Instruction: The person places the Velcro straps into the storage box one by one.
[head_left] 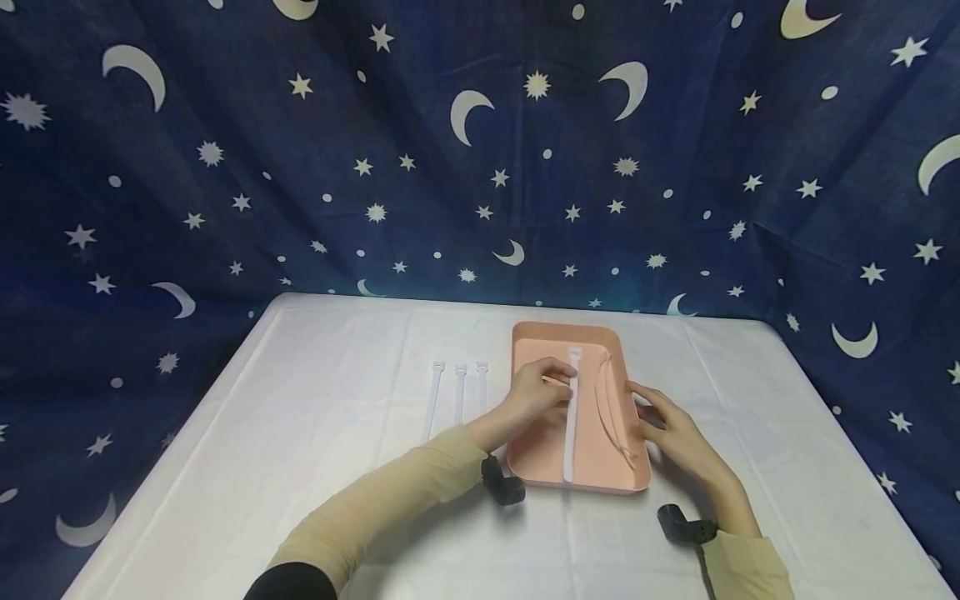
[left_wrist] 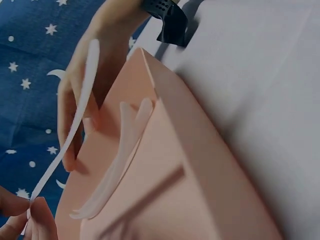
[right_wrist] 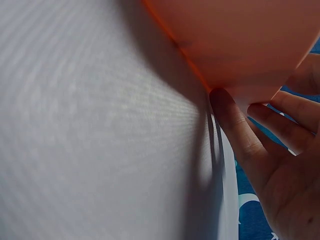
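Observation:
My left hand [head_left: 536,390] is over the pink tray [head_left: 536,467], pinching a white cable-tie strap [head_left: 572,433] between thumb and fingers. The strap has a wider slotted head at its far end. In the left wrist view the held strap [left_wrist: 80,115] stands out above the tray floor. Pale straps [left_wrist: 112,170] lie inside the tray near its right wall. My right hand [head_left: 675,429] touches the tray's right side from outside, thumb [right_wrist: 232,117] against the outer wall and fingers fairly straight.
Several white straps [head_left: 460,392] lie side by side on the white-covered table [head_left: 300,400], left of the tray. A dark blue curtain [head_left: 420,125] with moons and stars hangs behind the table. Black wrist cameras [head_left: 501,482] are worn on both arms.

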